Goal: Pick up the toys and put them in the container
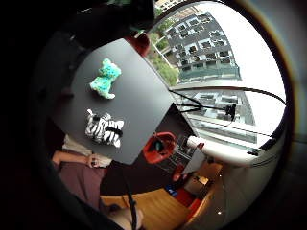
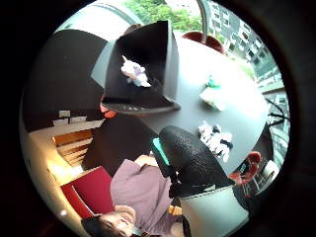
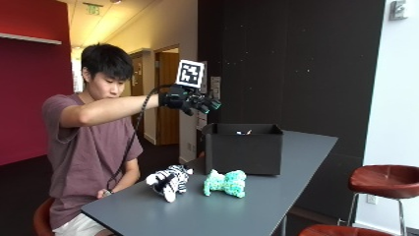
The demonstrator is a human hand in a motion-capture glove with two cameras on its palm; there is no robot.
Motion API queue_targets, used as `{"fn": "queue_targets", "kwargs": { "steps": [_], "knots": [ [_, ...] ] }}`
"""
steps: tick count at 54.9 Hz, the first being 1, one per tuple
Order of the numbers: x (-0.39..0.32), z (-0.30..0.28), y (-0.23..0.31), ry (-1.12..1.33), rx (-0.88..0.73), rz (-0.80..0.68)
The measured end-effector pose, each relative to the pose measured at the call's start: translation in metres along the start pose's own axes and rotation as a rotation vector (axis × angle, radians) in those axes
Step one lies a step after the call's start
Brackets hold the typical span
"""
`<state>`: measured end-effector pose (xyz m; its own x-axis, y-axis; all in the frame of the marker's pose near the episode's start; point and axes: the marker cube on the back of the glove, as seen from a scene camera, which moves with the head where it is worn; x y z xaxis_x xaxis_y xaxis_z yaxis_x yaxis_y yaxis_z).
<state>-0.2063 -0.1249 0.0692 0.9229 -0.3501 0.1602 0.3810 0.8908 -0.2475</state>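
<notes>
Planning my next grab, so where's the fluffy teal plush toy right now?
In the outside view the fluffy teal plush toy lies on the grey table, between the zebra plush and the black box.

A long dark grey table (image 3: pixel 308 162) runs from the lower left of the outside view toward the middle right. A black box (image 3: pixel 243 148) stands on it near the middle. In front of the box lie a zebra toy (image 3: pixel 169 180) and a green toy animal (image 3: pixel 225 183), side by side.
</notes>
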Motion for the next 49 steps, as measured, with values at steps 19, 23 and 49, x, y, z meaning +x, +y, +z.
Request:
{"fn": "queue_targets", "kwargs": {
  "steps": [19,23,49],
  "knots": [
    [0.044,0.195,0.033,-0.035,-0.232,0.117],
    [0.057,0.24,0.037,0.107,-0.308,0.055],
    [0.052,0.279,0.021,-0.037,-0.152,0.049]
  ]
}}
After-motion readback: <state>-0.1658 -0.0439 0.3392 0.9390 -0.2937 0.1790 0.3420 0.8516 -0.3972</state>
